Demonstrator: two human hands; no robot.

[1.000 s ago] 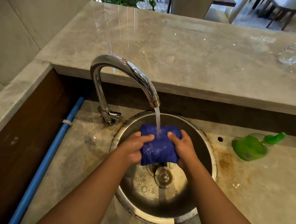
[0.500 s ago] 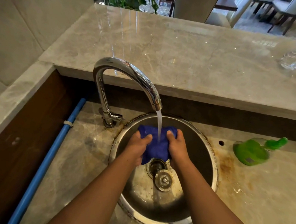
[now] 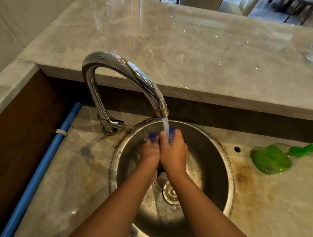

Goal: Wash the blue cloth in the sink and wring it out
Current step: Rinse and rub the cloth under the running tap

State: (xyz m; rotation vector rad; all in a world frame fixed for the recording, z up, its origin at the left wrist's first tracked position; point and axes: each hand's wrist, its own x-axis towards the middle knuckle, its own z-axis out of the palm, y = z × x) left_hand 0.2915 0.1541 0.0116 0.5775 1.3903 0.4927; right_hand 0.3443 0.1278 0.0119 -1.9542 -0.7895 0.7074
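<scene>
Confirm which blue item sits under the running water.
The blue cloth, gripped by left hand and right hand in the sink; the blue pipe runs along the left wall.

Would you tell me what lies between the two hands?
In the head view, the blue cloth is bunched between the left hand and right hand, under water from the faucet.

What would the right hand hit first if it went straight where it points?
The right hand would probably meet the far wall of the round steel sink, below the curved chrome tap; depth is unclear.
</scene>
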